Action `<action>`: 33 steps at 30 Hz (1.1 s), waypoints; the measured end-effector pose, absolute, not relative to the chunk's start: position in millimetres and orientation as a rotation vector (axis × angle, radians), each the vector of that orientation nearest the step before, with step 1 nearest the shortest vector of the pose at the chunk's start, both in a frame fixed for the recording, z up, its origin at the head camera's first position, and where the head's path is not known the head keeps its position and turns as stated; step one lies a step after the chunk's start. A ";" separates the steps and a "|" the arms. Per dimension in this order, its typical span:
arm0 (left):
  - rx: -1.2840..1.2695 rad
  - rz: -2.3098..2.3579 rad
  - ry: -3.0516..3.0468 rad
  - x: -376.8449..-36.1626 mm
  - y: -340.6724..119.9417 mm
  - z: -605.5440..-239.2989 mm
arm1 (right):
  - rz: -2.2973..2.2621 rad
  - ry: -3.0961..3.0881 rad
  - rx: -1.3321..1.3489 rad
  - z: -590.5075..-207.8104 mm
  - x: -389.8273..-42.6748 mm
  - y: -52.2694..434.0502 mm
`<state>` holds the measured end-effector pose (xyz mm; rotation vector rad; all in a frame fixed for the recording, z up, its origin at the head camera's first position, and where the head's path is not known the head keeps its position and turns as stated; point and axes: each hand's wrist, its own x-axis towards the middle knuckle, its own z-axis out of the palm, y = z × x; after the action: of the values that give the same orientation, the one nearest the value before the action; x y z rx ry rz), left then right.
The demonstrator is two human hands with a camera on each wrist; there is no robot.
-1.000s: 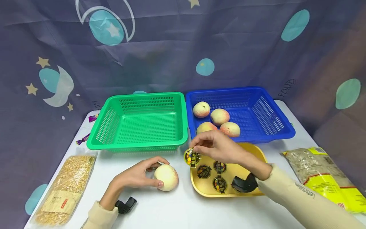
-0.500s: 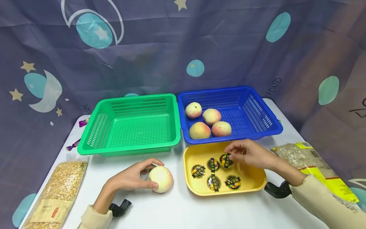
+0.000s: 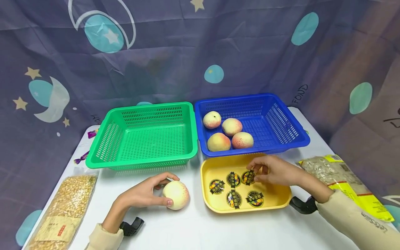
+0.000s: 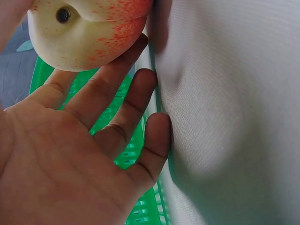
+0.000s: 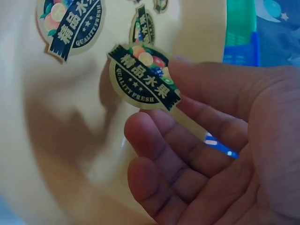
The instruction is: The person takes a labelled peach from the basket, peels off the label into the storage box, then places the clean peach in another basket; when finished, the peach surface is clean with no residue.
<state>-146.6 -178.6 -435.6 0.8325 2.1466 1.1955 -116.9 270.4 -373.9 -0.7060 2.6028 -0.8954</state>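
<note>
My left hand [image 3: 145, 192] grips a pale peach [image 3: 176, 195] with a red blush, low over the white table in front of the green basket. In the left wrist view the peach [image 4: 89, 33] shows a dark stem hole, and the lower fingers lie loose beneath it. Over the yellow tray [image 3: 204, 201] my right hand [image 3: 276, 172] pinches the edge of a round black-and-gold fruit sticker [image 3: 248, 177]. The right wrist view shows the sticker [image 5: 140, 77] at the fingertips, a shadow beside it. Several like stickers [image 3: 233, 199] lie in the tray.
A green basket [image 3: 89, 163] stands at back left. The blue basket [image 3: 300, 142] beside it holds several peaches [image 3: 232, 127]. A bag of corn kernels [image 3: 64, 205] lies left, wrapped candies [image 3: 82, 158] near it. Another bag [image 3: 343, 184] lies right. A patterned cloth hangs behind.
The right hand has moved right from the tray's left edge to its right part, with a sticker. The camera view has shifted slightly. The left hand still holds the peach in place.
</note>
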 end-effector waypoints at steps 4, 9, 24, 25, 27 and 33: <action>0.839 1.191 2.147 -146.9 -178.0 -435.3 | -0.838 2.628 -0.690 -374.4 -114.7 271.1; 0.852 1.191 2.146 -147.5 -176.6 -434.3 | -0.784 2.633 -0.661 -371.5 -109.6 272.9; 0.827 1.209 2.154 -145.2 -175.5 -432.4 | -0.901 2.883 -0.809 -359.4 -92.8 301.7; 0.832 1.216 2.144 -144.5 -175.8 -431.1 | -0.942 2.911 -0.818 -358.6 -93.4 305.1; 0.864 1.227 2.121 -143.0 -177.0 -426.3 | -1.022 2.977 -0.832 -356.5 -96.2 312.6; 1.083 1.248 2.027 -139.8 -176.6 -391.3 | -1.088 3.352 -0.636 -352.7 -115.0 341.1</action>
<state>-139.8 -176.6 -391.3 1.0834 2.0270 1.2480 -115.0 341.1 -352.7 -0.6360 3.3516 -1.0885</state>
